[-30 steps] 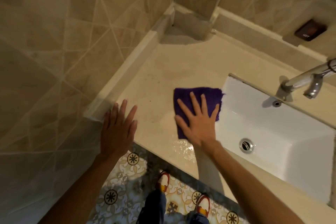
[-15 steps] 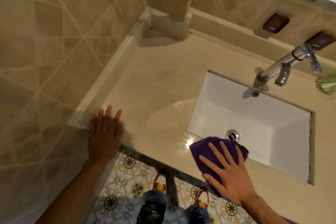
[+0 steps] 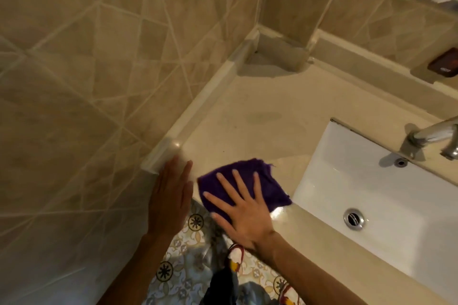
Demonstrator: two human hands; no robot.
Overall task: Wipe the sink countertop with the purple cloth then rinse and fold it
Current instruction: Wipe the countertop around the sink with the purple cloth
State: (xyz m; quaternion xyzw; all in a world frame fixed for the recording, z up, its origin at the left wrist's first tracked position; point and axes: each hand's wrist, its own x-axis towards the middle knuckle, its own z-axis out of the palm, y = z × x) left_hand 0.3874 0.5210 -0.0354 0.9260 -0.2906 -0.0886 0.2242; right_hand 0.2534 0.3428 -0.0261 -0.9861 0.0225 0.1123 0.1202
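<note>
Purple cloth (image 3: 245, 184) pinned flat beside the sink (image 3: 371, 195).
Soft and limp under my right hand (image 3: 244, 218), fingers spread, gripping nothing; I'd pinch its sink-side edge. Left hand (image 3: 171, 202) flat, empty.

A beige stone countertop (image 3: 247, 111) is seen, bounded by raised ledges along the tiled walls. A white rectangular sink (image 3: 386, 195) is set into it at the right. A purple cloth (image 3: 267, 181) is spread flat on the front edge, just left of the sink. A wet sheen is visible beside the cloth.
</note>
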